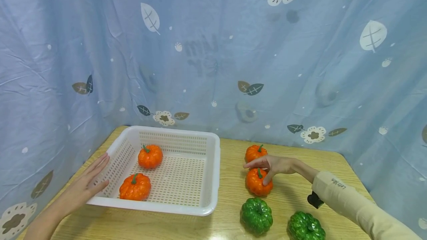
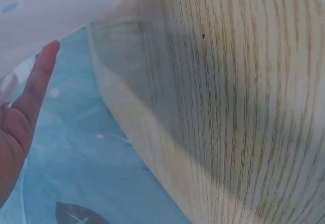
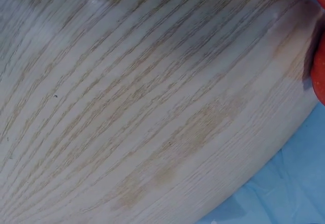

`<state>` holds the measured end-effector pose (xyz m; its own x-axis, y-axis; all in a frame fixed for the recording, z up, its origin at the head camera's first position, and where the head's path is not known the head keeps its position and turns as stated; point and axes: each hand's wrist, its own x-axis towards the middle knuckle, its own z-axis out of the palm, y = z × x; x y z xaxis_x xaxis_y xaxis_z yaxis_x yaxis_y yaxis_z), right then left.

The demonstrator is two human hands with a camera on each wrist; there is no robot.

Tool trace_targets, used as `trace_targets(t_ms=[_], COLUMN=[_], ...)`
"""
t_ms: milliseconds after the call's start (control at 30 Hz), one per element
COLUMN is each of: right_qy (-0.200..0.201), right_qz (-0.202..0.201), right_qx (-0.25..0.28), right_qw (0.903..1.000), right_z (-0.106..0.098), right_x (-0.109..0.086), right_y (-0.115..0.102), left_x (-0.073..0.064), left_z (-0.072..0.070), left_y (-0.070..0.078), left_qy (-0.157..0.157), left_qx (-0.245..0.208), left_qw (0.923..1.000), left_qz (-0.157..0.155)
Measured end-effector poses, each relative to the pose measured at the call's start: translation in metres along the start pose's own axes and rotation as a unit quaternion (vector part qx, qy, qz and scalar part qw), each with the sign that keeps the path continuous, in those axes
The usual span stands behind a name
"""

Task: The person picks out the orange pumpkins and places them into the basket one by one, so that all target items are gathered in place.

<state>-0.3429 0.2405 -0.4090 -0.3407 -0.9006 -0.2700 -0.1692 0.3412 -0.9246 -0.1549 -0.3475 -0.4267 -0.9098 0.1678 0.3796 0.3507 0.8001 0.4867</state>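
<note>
On the left, a white plastic basket (image 1: 215, 173) holds two orange pumpkins, one farther back (image 1: 150, 156) and one nearer (image 1: 135, 187). My left hand (image 1: 83, 182) touches the basket's left side with straight fingers; in the left wrist view a finger (image 2: 43, 74) lies against its wall. Over to the right, my right hand (image 1: 275, 166) is at an orange pumpkin (image 1: 258, 186) on the table. Its thumb lies over the pumpkin's near side, and the fingers stretch across behind the stem. Another orange pumpkin (image 1: 255, 153) stands just behind, partly hidden by those fingers.
Two green pumpkins sit nearer on the wooden table (image 1: 230, 180), one in front of the orange pair (image 1: 257, 216) and one farther right (image 1: 305, 227). A blue patterned curtain (image 1: 213, 55) hangs behind and beside the table. A small black object (image 1: 314, 200) is at the right sleeve.
</note>
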Motion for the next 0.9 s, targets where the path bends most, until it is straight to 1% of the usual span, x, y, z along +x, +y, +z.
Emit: trace_targets(t_ms=[167,300,433,633,800,900], right_qy=[0.005,0.003,0.003,-0.004,0.005,0.020], right_qz=[0.024,0.029,0.028,0.021,0.045,0.056], right_qx=[-0.021,-0.029,-0.018,0.001,0.002,-0.005], right_qw=[0.9995,0.9992,0.9994,0.9998,0.9990,0.9982], right_z=[-0.002,-0.006,-0.008,-0.005,-0.001,0.000], right_x=[-0.006,-0.013,-0.018,-0.020,-0.021,-0.022], right_y=[0.000,-0.001,0.001,0.009,0.014,0.015], left_x=[0.001,0.001,0.000,0.001,0.001,0.001], left_z=[0.000,0.000,-0.001,-0.001,-0.001,-0.001], left_y=[0.000,0.000,-0.001,0.000,0.000,0.000], left_qy=[0.003,0.000,-0.003,0.000,0.001,-0.002], left_qx=[0.006,0.003,-0.002,0.005,0.004,-0.005], left_qw=[0.9999,1.0000,1.0000,1.0000,0.9999,1.0000], left_qz=[0.009,0.006,0.000,0.003,0.011,0.004])
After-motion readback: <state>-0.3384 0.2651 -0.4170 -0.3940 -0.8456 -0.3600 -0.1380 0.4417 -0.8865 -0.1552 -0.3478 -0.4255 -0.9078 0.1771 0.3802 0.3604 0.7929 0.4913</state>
